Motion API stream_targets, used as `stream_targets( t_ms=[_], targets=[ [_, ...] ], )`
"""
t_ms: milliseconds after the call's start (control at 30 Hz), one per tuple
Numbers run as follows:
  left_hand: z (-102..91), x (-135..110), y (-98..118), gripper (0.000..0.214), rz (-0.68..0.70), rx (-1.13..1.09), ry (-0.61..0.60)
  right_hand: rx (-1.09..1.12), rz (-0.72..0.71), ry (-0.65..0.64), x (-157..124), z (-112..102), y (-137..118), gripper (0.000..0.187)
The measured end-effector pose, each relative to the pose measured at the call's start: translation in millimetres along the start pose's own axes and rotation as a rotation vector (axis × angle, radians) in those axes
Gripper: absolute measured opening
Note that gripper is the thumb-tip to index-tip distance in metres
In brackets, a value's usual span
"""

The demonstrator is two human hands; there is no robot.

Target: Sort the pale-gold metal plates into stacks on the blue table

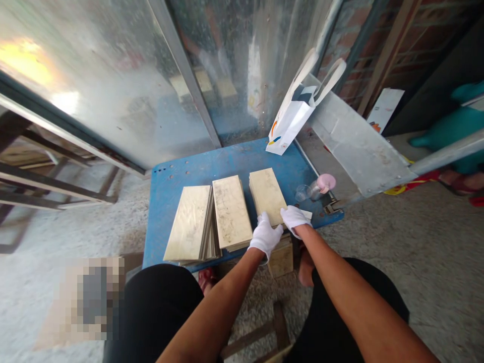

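Note:
Both my hands wear white gloves and meet the near end of the right-hand stack of thin, pale yellowish rectangular plates (266,194). My left hand (265,233) curls around its near left corner, with the thumb reaching along the near edge. At the near right corner, my right hand (295,218) has its fingers closed against the plates. To the left lie a middle stack (231,212), dark-smudged on top, and a left stack (189,222), whose plates are slightly fanned. All three rest on a blue tabletop (227,156). The undersides of my fingers are hidden.
A white paper bag (289,123) stands at the table's back right. A clear container with a pink lid (325,182) is by the right edge, beside a metal frame (359,141). More plates (282,259) sit below the table edge. A metal-framed translucent panel (113,101) borders the back.

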State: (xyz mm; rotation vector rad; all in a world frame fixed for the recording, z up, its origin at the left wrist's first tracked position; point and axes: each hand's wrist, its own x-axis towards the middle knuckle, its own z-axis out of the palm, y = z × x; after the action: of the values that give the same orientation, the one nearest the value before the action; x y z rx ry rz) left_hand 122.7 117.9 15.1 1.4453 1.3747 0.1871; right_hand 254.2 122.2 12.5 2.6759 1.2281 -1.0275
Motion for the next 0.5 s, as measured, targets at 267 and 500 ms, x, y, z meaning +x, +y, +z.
stream_targets(
  t_ms=[267, 500],
  targets=[
    [2.9, -13.4, 3.8, 0.092, -0.069, 0.038, -0.011, 0.016, 0.005, -0.089, 1.9, -7.4, 2.8, 0.049],
    [17.2, -39.3, -8.9, 0.09, -0.058, -0.112, 0.018, -0.003, 0.01, -0.124, -7.7, -3.4, 21.3, 0.054]
  ],
)
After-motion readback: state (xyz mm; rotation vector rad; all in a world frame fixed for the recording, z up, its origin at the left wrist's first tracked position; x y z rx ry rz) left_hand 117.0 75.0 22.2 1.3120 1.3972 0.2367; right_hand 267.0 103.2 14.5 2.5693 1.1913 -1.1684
